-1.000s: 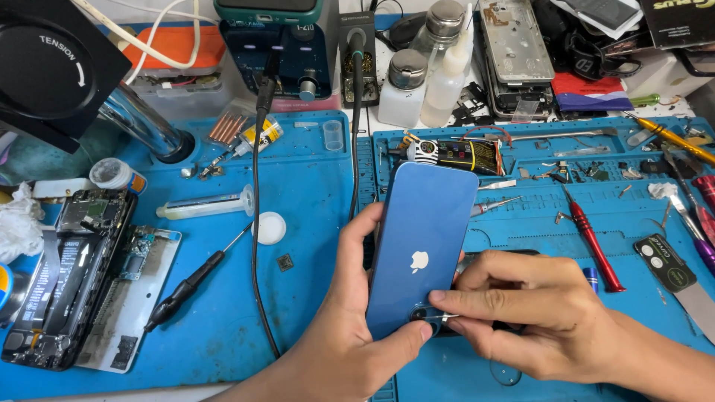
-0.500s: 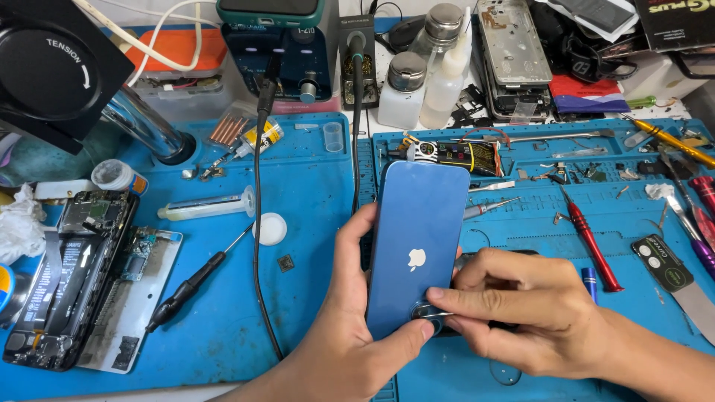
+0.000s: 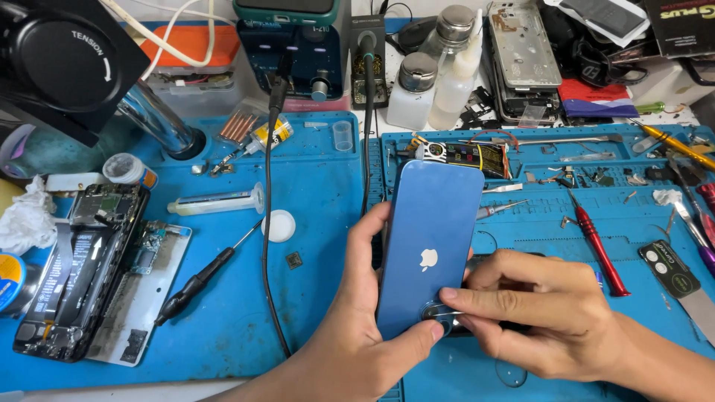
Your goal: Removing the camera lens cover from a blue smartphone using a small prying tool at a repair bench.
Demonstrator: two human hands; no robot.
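Little has changed over the last second: my left hand (image 3: pixel 365 313) still cradles the blue phone (image 3: pixel 430 246) back-up above the bench (image 3: pixel 313 216), while my right hand (image 3: pixel 544 313) keeps pinching its camera lens ring (image 3: pixel 441 314).

Blue phone back (image 3: pixel 432 246): smooth, glossy glass-like finish. Work mat (image 3: pixel 313 223): matt blue rubbery sheet. Red screwdriver (image 3: pixel 599 242), right: glossy plastic handle, metal tip. Tissue (image 3: pixel 26 219), left edge: crumpled white paper.
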